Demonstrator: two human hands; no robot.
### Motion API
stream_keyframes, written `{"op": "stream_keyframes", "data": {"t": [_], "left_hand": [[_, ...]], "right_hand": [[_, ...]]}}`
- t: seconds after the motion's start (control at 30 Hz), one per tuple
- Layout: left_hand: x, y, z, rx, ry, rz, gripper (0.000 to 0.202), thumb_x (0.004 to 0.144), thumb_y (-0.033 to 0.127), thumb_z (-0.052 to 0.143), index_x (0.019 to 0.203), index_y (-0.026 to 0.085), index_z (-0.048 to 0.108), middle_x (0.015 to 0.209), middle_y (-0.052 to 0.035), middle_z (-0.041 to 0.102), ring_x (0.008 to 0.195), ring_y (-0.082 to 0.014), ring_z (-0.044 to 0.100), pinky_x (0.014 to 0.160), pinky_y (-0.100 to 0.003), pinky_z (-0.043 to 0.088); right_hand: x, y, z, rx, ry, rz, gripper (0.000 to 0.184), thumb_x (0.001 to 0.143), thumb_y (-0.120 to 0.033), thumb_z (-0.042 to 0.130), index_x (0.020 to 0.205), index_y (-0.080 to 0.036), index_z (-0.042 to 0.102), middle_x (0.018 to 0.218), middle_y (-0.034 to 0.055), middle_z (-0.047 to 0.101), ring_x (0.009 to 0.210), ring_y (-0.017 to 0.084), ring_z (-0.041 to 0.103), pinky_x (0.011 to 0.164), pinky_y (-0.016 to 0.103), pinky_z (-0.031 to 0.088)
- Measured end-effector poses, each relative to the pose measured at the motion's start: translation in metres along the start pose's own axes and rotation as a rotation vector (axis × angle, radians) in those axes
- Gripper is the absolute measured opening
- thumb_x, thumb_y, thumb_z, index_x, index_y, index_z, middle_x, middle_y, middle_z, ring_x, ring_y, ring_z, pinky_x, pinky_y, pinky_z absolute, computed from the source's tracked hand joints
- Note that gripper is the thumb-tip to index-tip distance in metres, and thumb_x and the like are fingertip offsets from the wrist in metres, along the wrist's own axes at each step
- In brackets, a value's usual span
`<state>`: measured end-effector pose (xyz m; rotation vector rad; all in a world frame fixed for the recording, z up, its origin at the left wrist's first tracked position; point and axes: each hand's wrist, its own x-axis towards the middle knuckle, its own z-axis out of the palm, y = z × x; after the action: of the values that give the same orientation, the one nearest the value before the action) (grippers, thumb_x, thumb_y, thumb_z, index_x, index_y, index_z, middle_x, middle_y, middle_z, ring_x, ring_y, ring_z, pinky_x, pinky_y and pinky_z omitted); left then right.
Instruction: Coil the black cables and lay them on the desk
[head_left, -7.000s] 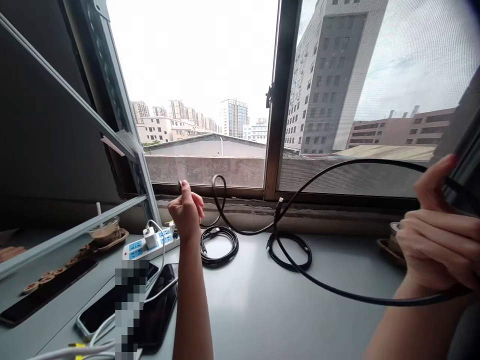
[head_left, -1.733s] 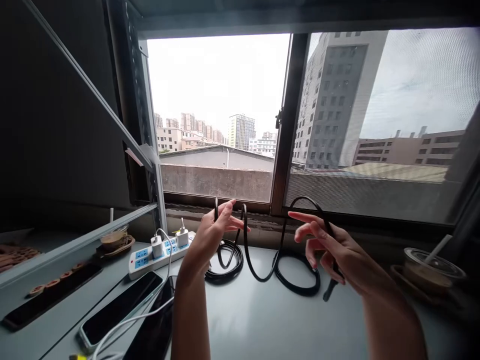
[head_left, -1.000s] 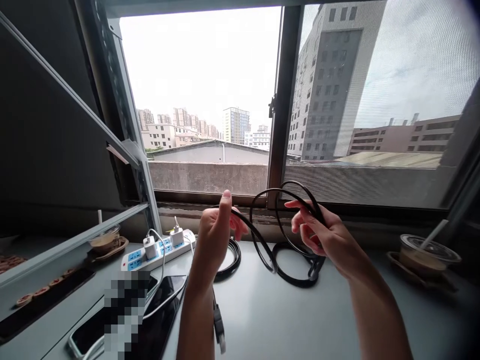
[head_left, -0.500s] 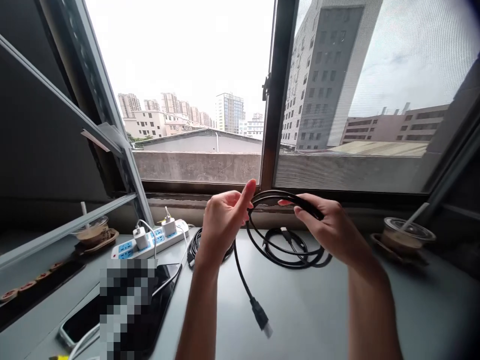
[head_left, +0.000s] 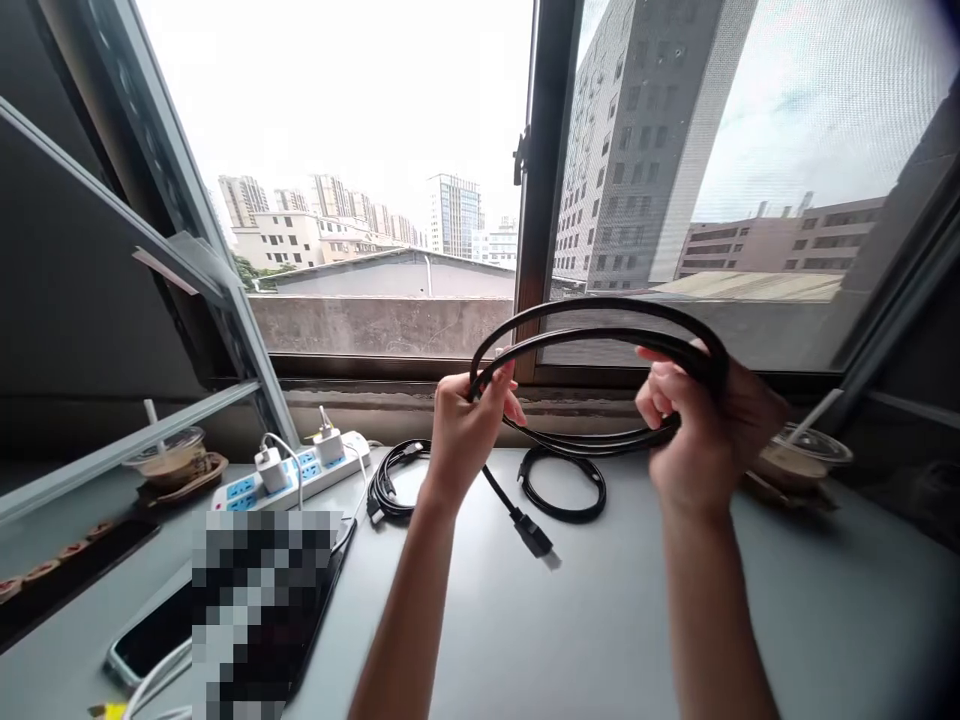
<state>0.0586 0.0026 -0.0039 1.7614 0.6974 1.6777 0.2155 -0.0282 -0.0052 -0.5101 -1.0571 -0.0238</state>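
Observation:
A black cable is wound into wide loops and held up in front of the window. My left hand is closed round the left side of the loops. My right hand grips the right side. One end of the cable hangs below my left hand, and its plug dangles just above the grey table. Two other coiled black cables lie on the table behind my hands, one at the left and one in the middle.
A white power strip with two chargers lies at the back left. Phones with white leads lie at the near left beside a pixelated patch. Drink cups stand at the far left and at the right. A window frame runs behind.
My hands have drawn apart and risen, so the coil is now wider and higher. The dangling plug end has swung up and to the right. The view has tilted slightly.

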Motion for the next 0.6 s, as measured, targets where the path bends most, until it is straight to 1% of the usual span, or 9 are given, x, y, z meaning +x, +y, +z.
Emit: {"op": "stream_keyframes", "data": {"t": [0.07, 0.1, 0.17, 0.2, 0.3, 0.37, 0.43, 0.5, 0.6], "left_hand": [[0.001, -0.001, -0.001, -0.115, 0.029, -0.068, 0.054, 0.083, 0.042, 0.054, 0.036, 0.021, 0.039, 0.033, 0.0011, 0.043, 0.061, -0.0163, 0.063, 0.067, -0.027, 0.047], [0.001, 0.000, -0.002, -0.153, 0.064, -0.097, 0.055, 0.081, 0.042, 0.056, 0.035, 0.021, 0.036, 0.030, 0.0032, 0.036, 0.051, -0.0145, 0.059, 0.057, -0.025, 0.045], [-0.001, 0.002, -0.005, -0.186, 0.171, -0.120, 0.055, 0.077, 0.041, 0.061, 0.036, 0.021, 0.031, 0.029, 0.0070, 0.026, 0.032, -0.0088, 0.042, 0.038, -0.023, 0.031], [-0.002, 0.003, -0.005, -0.173, 0.234, -0.113, 0.054, 0.075, 0.040, 0.063, 0.037, 0.021, 0.030, 0.030, 0.0081, 0.024, 0.028, -0.0063, 0.033, 0.034, -0.023, 0.023], [-0.006, 0.006, -0.005, -0.055, 0.372, -0.047, 0.053, 0.071, 0.035, 0.067, 0.042, 0.020, 0.026, 0.035, 0.0090, 0.025, 0.031, -0.0032, 0.022, 0.034, -0.023, 0.016], [-0.008, 0.006, -0.004, -0.003, 0.392, -0.015, 0.052, 0.073, 0.034, 0.064, 0.043, 0.019, 0.024, 0.037, 0.0088, 0.025, 0.035, -0.0030, 0.022, 0.037, -0.022, 0.019], [-0.008, 0.005, -0.003, -0.025, 0.348, -0.027, 0.050, 0.076, 0.035, 0.060, 0.044, 0.019, 0.024, 0.037, 0.0086, 0.026, 0.034, -0.0028, 0.022, 0.036, -0.021, 0.020], [-0.006, 0.004, -0.004, -0.045, 0.247, -0.094, 0.047, 0.077, 0.036, 0.057, 0.042, 0.020, 0.030, 0.034, 0.0081, 0.030, 0.029, -0.0034, 0.026, 0.034, -0.021, 0.021], [-0.002, -0.003, -0.006, 0.033, 0.129, -0.175, 0.035, 0.076, 0.034, 0.057, 0.046, 0.018, 0.046, 0.035, 0.0044, 0.045, 0.032, -0.0096, 0.047, 0.037, -0.020, 0.034]], "right_hand": [[0.002, 0.001, -0.002, -0.113, -0.100, 0.063, 0.006, 0.073, -0.020, 0.061, 0.071, -0.019, 0.066, 0.058, -0.0034, 0.054, 0.042, 0.006, 0.039, 0.040, 0.022, 0.033], [0.003, 0.001, -0.003, -0.191, -0.159, 0.101, 0.006, 0.073, -0.021, 0.062, 0.076, -0.020, 0.067, 0.060, -0.0029, 0.057, 0.046, 0.007, 0.045, 0.044, 0.022, 0.039], [0.005, 0.001, -0.004, -0.327, -0.263, 0.156, 0.013, 0.072, -0.023, 0.065, 0.085, -0.021, 0.067, 0.065, -0.0022, 0.060, 0.057, 0.010, 0.054, 0.056, 0.023, 0.046], [0.005, 0.001, -0.003, -0.362, -0.304, 0.166, 0.018, 0.071, -0.025, 0.066, 0.089, -0.022, 0.067, 0.067, -0.0023, 0.061, 0.062, 0.010, 0.056, 0.060, 0.024, 0.048], [0.003, -0.002, 0.000, -0.285, -0.429, 0.244, 0.028, 0.072, -0.028, 0.068, 0.099, -0.023, 0.065, 0.061, -0.0043, 0.057, 0.057, 0.010, 0.057, 0.056, 0.023, 0.049], [0.000, -0.006, 0.002, -0.138, -0.527, 0.373, 0.028, 0.074, -0.033, 0.066, 0.099, -0.021, 0.065, 0.050, -0.0074, 0.047, 0.039, 0.007, 0.047, 0.039, 0.020, 0.041], [-0.001, -0.011, 0.001, 0.004, -0.586, 0.513, 0.028, 0.075, -0.037, 0.066, 0.096, -0.019, 0.067, 0.043, -0.0101, 0.034, 0.028, 0.003, 0.030, 0.028, 0.017, 0.025], [0.000, -0.017, -0.001, 0.096, -0.563, 0.607, 0.027, 0.072, -0.039, 0.068, 0.089, -0.018, 0.069, 0.040, -0.0111, 0.027, 0.027, 0.001, 0.019, 0.025, 0.016, 0.014], [0.002, -0.024, -0.003, 0.143, -0.465, 0.674, 0.024, 0.064, -0.036, 0.073, 0.078, -0.018, 0.070, 0.039, -0.0110, 0.025, 0.029, 0.000, 0.014, 0.025, 0.016, 0.009]]}}
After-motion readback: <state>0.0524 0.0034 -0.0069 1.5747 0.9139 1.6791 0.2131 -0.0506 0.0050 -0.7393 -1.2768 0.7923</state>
